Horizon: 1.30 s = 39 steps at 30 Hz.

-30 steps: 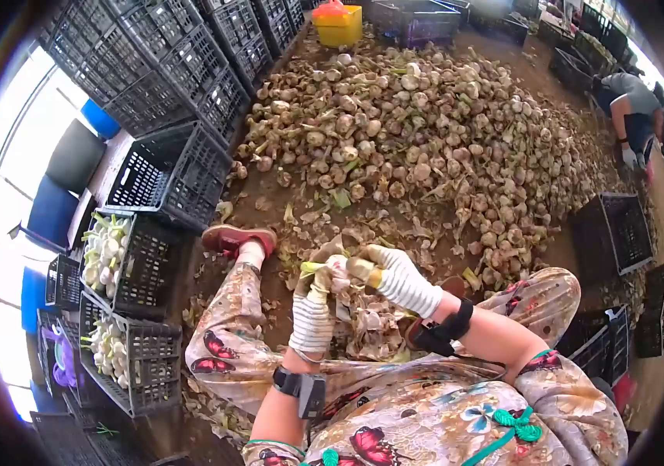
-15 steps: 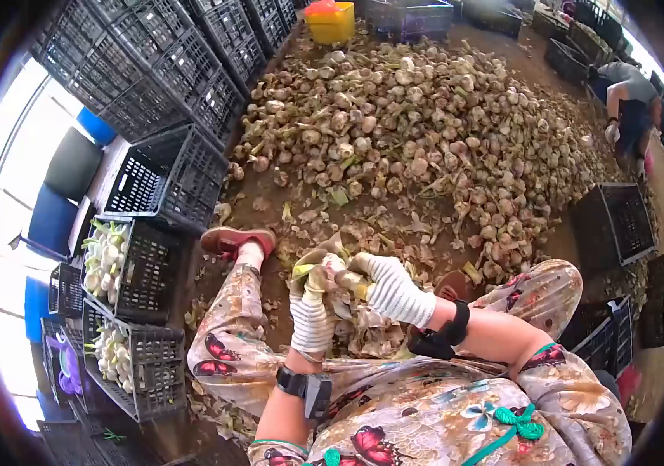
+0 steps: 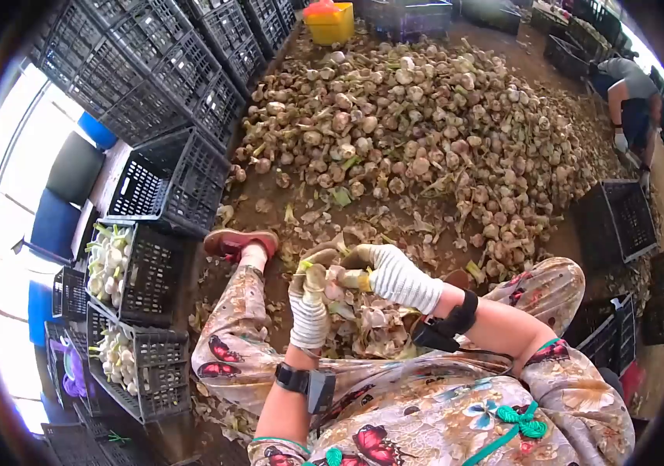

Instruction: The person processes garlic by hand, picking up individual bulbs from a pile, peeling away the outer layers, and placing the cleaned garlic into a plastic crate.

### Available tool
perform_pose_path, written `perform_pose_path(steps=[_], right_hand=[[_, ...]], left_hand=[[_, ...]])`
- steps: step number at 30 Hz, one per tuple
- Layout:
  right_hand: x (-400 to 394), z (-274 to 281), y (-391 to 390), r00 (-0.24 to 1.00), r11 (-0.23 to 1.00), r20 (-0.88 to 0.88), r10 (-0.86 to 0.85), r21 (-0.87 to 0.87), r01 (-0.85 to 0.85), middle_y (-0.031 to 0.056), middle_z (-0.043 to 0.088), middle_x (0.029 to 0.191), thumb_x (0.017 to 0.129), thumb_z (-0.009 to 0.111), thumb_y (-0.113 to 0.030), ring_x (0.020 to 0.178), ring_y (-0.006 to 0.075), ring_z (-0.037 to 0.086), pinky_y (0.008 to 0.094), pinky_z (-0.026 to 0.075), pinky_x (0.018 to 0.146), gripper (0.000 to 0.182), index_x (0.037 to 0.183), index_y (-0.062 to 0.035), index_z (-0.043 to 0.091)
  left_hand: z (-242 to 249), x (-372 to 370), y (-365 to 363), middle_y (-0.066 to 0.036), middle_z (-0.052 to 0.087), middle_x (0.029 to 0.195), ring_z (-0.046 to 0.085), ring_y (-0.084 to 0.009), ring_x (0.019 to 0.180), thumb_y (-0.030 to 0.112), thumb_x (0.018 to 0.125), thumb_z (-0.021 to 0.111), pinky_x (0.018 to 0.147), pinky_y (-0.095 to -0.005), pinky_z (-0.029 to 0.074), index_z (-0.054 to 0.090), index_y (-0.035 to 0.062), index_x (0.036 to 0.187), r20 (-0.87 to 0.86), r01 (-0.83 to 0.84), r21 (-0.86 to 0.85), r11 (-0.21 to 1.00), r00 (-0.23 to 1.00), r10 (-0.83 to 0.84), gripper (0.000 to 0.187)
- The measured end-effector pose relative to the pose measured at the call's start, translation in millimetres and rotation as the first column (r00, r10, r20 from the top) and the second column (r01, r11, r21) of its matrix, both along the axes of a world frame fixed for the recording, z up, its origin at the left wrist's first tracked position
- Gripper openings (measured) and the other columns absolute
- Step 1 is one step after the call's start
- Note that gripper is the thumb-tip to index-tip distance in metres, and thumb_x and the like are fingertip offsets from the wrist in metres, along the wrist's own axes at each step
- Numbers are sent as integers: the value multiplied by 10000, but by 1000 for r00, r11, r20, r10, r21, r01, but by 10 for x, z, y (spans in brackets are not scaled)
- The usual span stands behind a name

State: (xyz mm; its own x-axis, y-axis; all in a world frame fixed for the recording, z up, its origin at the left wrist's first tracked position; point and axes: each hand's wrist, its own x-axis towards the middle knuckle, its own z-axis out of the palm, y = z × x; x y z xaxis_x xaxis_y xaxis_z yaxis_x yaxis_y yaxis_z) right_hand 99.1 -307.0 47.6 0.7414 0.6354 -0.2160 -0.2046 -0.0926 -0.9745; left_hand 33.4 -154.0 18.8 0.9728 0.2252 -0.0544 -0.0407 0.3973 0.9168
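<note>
In front of my lap my two gloved hands meet. My left hand (image 3: 311, 299), in a white striped work glove with dirty fingertips, is closed around a garlic bulb (image 3: 335, 274); a bit of green stem shows by its fingers. My right hand (image 3: 396, 278), gloved the same way, comes against the bulb from the right with its fingers bent. A yellowish piece (image 3: 364, 281) shows at its thumb, but whether it is a tool or part of the glove I cannot make out. Loose garlic skins (image 3: 371, 330) lie on the floor below.
A big heap of untrimmed garlic (image 3: 425, 132) spreads ahead. At left are a crate of cleaned garlic (image 3: 153, 272), another such crate (image 3: 162, 373) and stacked black crates (image 3: 145, 70). A black crate (image 3: 617, 221) stands at right. Another person (image 3: 633, 101) bends beyond the heap.
My hands stay together at the garlic, with the right fingers shifted slightly. The other person's arm and body have moved a little at the far right.
</note>
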Motion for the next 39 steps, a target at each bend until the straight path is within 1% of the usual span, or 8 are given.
perform_pose_path(steps=[8,18,19,21,22,23,30,39], right_hand=[[-148,-239,65,955,994,276,-111,40,104,85,636,823,806,677,-116,713,143,574,283,473,649,184,938,-3,618],[-117,-161,-15,428,993,899,93,-113,21,108,548,774,746,641,-163,709,311,556,374,453,589,169,879,-78,579],[-143,-168,-18,430,981,883,188,-154,-114,106,553,787,754,630,-174,721,302,556,371,453,603,173,885,-78,573],[-479,-575,62,698,931,715,40,227,-285,96,573,790,759,610,-194,722,277,567,359,462,621,126,837,-101,574],[-463,-505,71,688,952,691,220,1,-305,100,584,746,763,605,-221,699,279,585,361,472,612,128,814,-104,594],[-446,-432,80,651,912,642,405,-239,-332,104,595,702,767,601,-248,675,281,603,364,482,602,144,791,-107,614],[229,-15,-28,964,975,184,194,-149,-168,43,631,786,883,523,-502,670,111,535,272,435,613,513,1070,-38,633],[-101,-296,234,980,995,-198,6,95,13,-25,583,672,890,552,-463,517,42,489,214,374,449,436,969,-47,653]], left_hand=[[-118,9,-19,-9,614,789,557,-71,634,371,910,559,544,-204,458,618,44,996,-99,-43,29,999,994,45,343],[-132,81,-187,-9,602,798,544,-85,690,383,916,546,619,-242,459,610,57,869,-206,-117,-140,983,975,87,336],[-262,119,-140,-15,602,803,532,-96,669,396,937,498,615,-254,457,615,55,875,-183,-129,44,991,974,135,365],[-735,232,293,16,531,679,477,-99,581,455,933,460,531,-240,410,562,112,794,-204,-85,-396,914,979,3,384],[-530,370,403,33,487,623,441,-103,531,494,919,459,482,-237,375,545,145,788,17,99,-623,776,993,-113,383],[-375,297,314,13,520,636,485,-140,548,456,921,480,493,-270,430,512,164,777,-455,-410,-318,855,857,241,328],[-70,221,254,-87,654,852,644,-238,783,484,815,616,647,-337,567,628,100,839,-112,-138,-694,707,990,84,385],[-18,152,32,29,507,778,507,-63,649,461,855,601,545,-184,413,565,77,965,-187,-185,-364,913,975,123,402]])
